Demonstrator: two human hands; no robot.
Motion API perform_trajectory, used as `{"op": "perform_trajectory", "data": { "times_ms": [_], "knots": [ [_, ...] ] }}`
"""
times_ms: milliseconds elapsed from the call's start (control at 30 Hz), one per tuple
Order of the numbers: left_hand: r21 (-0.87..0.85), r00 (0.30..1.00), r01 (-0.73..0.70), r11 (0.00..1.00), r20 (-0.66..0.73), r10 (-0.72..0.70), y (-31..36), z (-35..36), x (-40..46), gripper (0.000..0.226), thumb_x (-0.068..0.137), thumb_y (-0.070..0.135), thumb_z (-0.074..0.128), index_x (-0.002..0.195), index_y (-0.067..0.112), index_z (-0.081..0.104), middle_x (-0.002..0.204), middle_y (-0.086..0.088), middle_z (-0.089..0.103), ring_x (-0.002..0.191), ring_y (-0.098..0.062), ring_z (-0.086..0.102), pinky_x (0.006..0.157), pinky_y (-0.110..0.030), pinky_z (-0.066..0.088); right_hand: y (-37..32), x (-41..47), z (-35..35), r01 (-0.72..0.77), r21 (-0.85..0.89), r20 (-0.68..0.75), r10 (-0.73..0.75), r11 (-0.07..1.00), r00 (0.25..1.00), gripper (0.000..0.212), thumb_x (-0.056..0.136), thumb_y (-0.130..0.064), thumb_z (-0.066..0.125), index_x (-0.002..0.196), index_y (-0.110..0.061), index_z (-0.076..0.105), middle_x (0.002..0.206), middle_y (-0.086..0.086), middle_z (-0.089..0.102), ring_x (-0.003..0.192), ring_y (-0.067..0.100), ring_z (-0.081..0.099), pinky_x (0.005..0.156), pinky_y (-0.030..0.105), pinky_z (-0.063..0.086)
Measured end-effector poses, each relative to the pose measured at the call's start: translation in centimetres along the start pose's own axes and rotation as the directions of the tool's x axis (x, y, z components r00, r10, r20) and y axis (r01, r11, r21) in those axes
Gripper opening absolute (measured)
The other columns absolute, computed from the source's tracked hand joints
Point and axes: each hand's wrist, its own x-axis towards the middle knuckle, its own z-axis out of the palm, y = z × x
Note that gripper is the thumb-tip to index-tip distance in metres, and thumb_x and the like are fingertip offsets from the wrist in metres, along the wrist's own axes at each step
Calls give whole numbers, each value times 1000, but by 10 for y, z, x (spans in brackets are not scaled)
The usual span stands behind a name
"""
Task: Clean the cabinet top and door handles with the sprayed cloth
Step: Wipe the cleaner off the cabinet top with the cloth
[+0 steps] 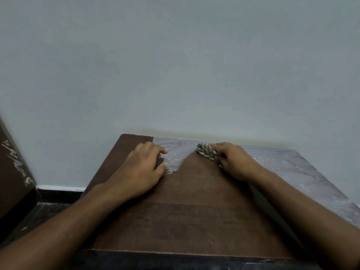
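**Right hand presses striped cloth at the far edge of the cabinet top**

The right hand (231, 162) has its grip closed around a bunched, striped cloth (206, 150), the fingers curled over it and pressing it down onto the cabinet top (194, 211). The cloth sticks out past the fingertips toward the left, near the far edge where the wood meets the wall (175, 65).

The left hand (142, 170) holds nothing; its grip is loose, palm down, resting flat on the surface with the fingers partly bent and the thumb pointing right. The two hands are well apart, with a wedge of dark, clear brown wood between them.

A pale grey, streaky film (175, 152) lies on the wood between the left fingertips and the cloth, and a wider patch of the same film (292, 168) covers the surface to the right of the right forearm. The near part of the top is bare brown. At the left edge of the view stands a dark wooden panel (13, 168) with white scuff marks, and dark floor (39, 215) shows below it.
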Motion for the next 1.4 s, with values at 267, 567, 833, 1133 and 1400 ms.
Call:
{"op": "perform_trajectory", "data": {
  "times_ms": [267, 567, 833, 1133, 1400],
  "knots": [
    [-10, 999, -28, 1000, -17, 28, -4, 5, 15, 35, 97, 41, 53, 131, 32, 50, 107, 16, 47, 106, -3, 40, 90, -25, 36, -30, -10, 11, 179, 31, 55, -180, 983, 982, 51, 98, -15, 57, 147, -25, 45, 151, -5, 46, 139, 11, 38, 104, 11, 22],
    [-20, 997, 34, 999, -68, -35, -5, 3, 20, 31, 95, 31, 57, 126, 30, 55, 104, 14, 49, 102, -6, 44, 91, -28, 41, -46, -11, 17, 128, 92, 16, -130, 988, 991, 52, 98, -14, 52, 147, -28, 44, 151, -9, 44, 139, 10, 39, 115, 20, 25],
    [-26, 992, 87, 996, -84, -89, -9, -8, 22, 28, 95, 29, 57, 123, 30, 58, 104, 17, 52, 102, -1, 45, 89, -23, 39, 1, 21, 10, -38, 72, -41, 41, 997, 998, 47, 98, -11, 51, 144, -22, 51, 148, 0, 50, 136, 20, 46, 109, 18, 28],
    [22, 992, 106, 994, -74, -104, -15, -11, 17, 29, 94, 28, 59, 123, 27, 59, 106, 14, 53, 103, -3, 46, 89, -23, 39, -52, -12, 23, 184, 134, 31, -190, 974, 981, 47, 100, -21, 48, 146, -30, 45, 151, -7, 46, 139, 12, 40, 117, 26, 31],
    [22, 987, 152, 988, -45, -151, -23, -19, 12, 29, 93, 31, 59, 122, 30, 60, 101, 17, 51, 102, -4, 46, 90, -24, 41, -82, -11, 35, 184, 123, 27, -189, 975, 982, 52, 99, -32, 51, 150, -29, 39, 154, -5, 40, 142, 14, 33, 120, 30, 27]
  ]
}}
